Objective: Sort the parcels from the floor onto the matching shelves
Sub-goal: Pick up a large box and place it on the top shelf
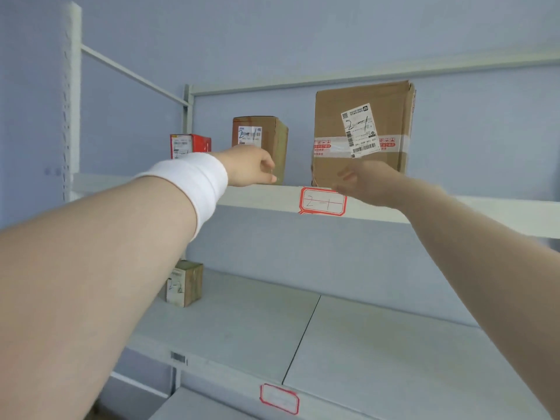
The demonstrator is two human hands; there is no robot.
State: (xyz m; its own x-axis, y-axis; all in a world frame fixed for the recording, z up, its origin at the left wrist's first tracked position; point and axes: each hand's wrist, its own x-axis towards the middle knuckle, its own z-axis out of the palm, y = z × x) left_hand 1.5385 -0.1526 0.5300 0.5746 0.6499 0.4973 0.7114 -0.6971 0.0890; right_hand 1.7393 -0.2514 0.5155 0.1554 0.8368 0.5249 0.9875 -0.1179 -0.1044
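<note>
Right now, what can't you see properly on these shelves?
Head view:
- Red box: bottom hidden by the white wristband.
- Small lower box: left side behind the left forearm.
- Lower shelf tag: writing too faint.
- Right hand: motion-blurred, fingers unclear.
- Floor parcels: out of frame.

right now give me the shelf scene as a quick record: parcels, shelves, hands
upper shelf: red-bordered tag reads 2-1
parcels on upper shelf: red box, medium brown box, large brown box, all upright
large brown box label: handwritten 2-1
lower shelf: small box marked 2-2, at the left
left hand: white wristband, fingers curled in front of the medium brown box, contact unclear
right hand: blurred, fingers spread, at the large brown box's lower front
</note>
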